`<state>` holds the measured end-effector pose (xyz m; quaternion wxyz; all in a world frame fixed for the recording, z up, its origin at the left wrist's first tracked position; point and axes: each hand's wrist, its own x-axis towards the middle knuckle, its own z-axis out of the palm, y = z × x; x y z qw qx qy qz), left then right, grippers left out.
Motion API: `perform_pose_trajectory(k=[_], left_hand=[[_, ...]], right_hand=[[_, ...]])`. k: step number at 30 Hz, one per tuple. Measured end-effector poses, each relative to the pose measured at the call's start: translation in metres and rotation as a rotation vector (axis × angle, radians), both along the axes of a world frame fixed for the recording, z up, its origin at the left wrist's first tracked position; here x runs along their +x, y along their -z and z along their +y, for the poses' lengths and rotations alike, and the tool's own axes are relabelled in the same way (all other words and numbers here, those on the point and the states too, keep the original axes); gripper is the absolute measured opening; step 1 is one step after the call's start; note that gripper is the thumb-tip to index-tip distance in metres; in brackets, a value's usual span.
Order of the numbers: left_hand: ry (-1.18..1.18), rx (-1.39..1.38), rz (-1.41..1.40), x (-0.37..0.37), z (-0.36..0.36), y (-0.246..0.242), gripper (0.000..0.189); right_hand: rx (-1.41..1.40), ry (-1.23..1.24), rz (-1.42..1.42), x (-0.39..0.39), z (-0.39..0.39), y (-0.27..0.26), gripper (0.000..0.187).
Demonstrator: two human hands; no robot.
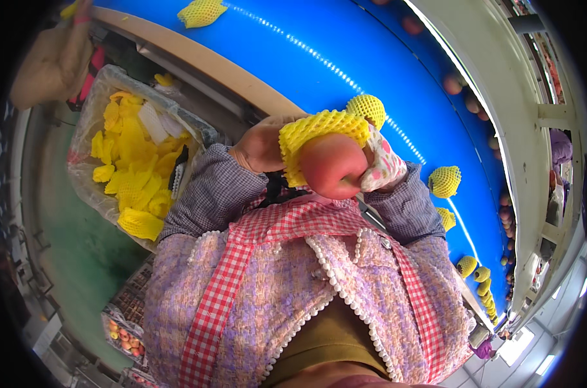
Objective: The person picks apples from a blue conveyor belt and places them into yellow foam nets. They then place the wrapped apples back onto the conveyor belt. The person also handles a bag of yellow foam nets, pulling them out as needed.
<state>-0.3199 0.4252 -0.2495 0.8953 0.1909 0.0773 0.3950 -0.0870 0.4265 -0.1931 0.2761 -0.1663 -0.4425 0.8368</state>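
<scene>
A red apple (333, 165) is held between my two hands in front of my chest, with a yellow foam net sleeve (322, 128) around its far side. My left hand (262, 145), bare, grips the sleeve; its fingertips are hidden behind the foam. On the apple's right side rests my right hand (383, 162), in a white glove with a pink pattern, its fingers partly hidden by the apple. Just beyond my hands, a fruit in a yellow net (368, 107) lies on the blue conveyor belt (312, 72).
A plastic-lined crate (114, 77) of yellow foam sleeves (133, 165) stands at left. Above it is another person's hand (55, 63). More netted fruits (444, 182) sit along the belt, with bare apples (452, 85) by its far edge. Crated apples (125, 335) are at lower left.
</scene>
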Motion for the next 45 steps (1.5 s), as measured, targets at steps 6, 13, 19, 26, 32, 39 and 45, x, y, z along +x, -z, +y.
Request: perform_pose_trajectory(k=[6,13,19,26,32,39,45], left_hand=[[-0.754,0.293,0.649,0.009,-0.008,-0.018,0.024],[-0.879,1.468,1.110,0.029,-0.019,-0.058,0.032],[-0.756,1.411,1.322,0.034,0.008,-0.035,0.060],[-0.611,0.998,1.064,0.005,-0.004,0.033,0.071],[-1.170,0.679,1.468,-0.121,-0.013,0.055,0.062],[-0.466,-0.247,2.241,-0.337,0.006,0.202,0.065],[-0.945,-0.418,1.929,-0.319,0.001,0.174,0.055]], right_hand=[[0.162,0.364,-0.393,-0.013,-0.005,-0.005,0.097],[-0.083,0.727,0.165,-0.027,0.005,0.051,0.081],[-0.177,0.551,0.295,-0.011,-0.004,0.074,0.061],[-0.147,0.592,-0.048,-0.030,-0.010,0.109,0.076],[0.358,0.667,-0.668,0.016,0.032,0.157,0.060],[0.267,0.629,-0.618,0.022,0.044,0.145,0.066],[0.815,0.810,-1.280,0.027,0.023,0.073,0.072]])
